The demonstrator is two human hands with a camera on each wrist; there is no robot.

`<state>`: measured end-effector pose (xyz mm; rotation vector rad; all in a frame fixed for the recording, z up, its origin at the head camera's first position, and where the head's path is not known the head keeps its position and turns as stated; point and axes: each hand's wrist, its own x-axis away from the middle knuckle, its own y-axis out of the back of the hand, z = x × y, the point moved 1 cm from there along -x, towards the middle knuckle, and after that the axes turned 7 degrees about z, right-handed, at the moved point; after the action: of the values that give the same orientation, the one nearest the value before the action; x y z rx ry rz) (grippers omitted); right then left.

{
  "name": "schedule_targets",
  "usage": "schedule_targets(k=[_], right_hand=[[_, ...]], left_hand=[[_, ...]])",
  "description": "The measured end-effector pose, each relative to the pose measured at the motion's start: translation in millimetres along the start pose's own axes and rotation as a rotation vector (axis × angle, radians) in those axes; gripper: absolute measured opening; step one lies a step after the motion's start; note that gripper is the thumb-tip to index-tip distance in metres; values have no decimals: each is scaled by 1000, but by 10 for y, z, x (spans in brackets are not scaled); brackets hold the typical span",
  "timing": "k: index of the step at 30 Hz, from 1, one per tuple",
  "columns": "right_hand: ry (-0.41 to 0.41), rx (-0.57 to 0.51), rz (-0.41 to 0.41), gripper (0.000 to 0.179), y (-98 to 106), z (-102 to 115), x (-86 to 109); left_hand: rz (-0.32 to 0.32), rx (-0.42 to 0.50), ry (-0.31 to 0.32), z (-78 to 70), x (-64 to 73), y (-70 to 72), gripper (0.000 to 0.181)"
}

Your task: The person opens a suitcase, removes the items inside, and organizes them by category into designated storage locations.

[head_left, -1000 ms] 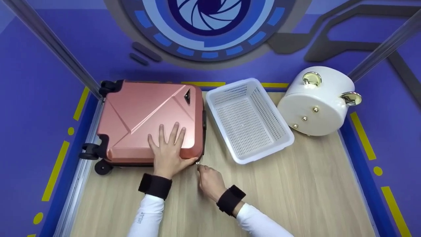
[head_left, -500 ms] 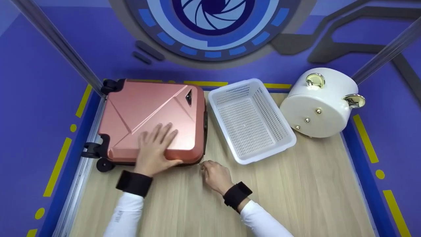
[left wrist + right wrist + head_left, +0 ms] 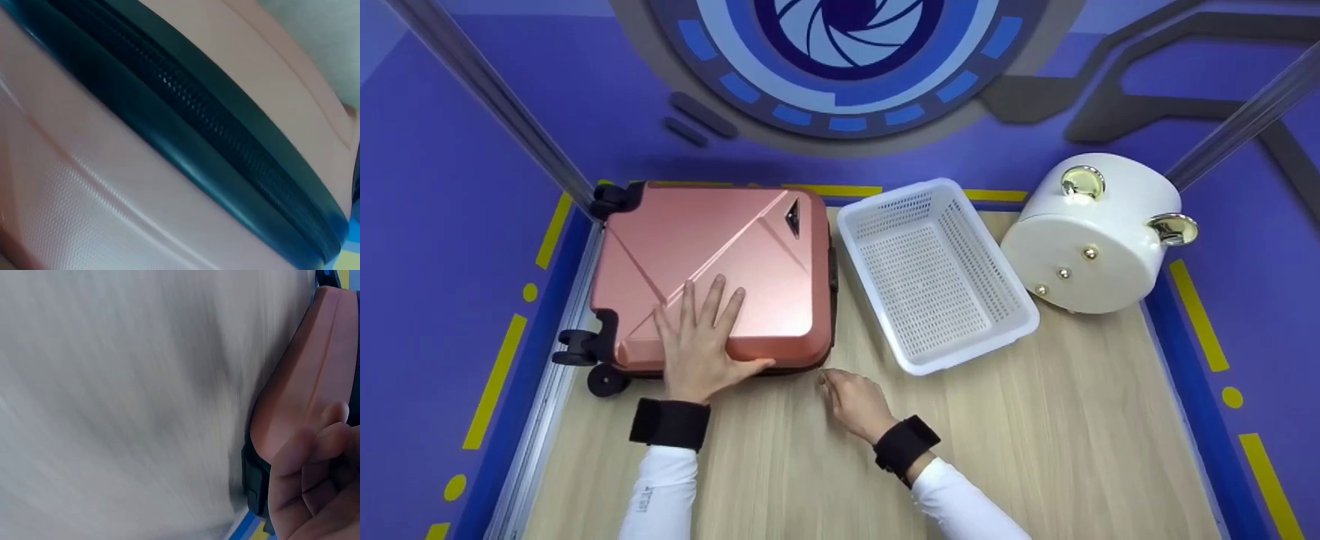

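1. Suitcase (image 3: 720, 251), pink and hard-shelled; in the head view it lies flat on the wood-grain surface (image 3: 997, 442), lid up and down on its body, wheels to the left, black side handle (image 3: 833, 270) to the right; the white basket (image 3: 975, 348) stands just beside it, and the white round case (image 3: 1076, 234) rests farther right.

2. In this same view, the left hand (image 3: 697, 349) rests on the lid with fingers spread, thumb stretched along the near edge; the right hand (image 3: 856, 401) is at the near right corner, its fingertips together, pinching what seems to be the zip pull (image 3: 821, 379); the two hands are apart.

3. In the left wrist view, the zip (image 3: 216, 129) runs slantwise in its dark band between the pink shells; whether the teeth are joined I cannot say with certainty; how the left hand lies is not shown here.

4. In the right wrist view, the right hand has its fingers curled and the tips brought together before the suitcase; the pull itself I cannot make out; I judge that the step in hand is working the zip around this corner, though undoing or closing I cannot tell; the next move calls, I think, for a steady pull along the seam, with the left hand pressing the shell against slipping.
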<state>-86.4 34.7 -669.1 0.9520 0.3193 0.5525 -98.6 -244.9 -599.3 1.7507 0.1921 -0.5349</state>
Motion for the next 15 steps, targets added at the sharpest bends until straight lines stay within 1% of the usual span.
schedule_targets(k=[3,7,11,15], right_hand=[[35,53,-9,14,32,-1,-11],[72,111,11,14,29,58,-17],[57,141,20,11,-14,144,-22],[25,131,37,13,-50,207,-42]], left_hand=[[-3,5,8,-29,-34,-27,122],[8,8,18,-42,-54,-30,123],[35,10,24,-44,-53,-18,122],[33,33,40,-38,-23,-8,122]])
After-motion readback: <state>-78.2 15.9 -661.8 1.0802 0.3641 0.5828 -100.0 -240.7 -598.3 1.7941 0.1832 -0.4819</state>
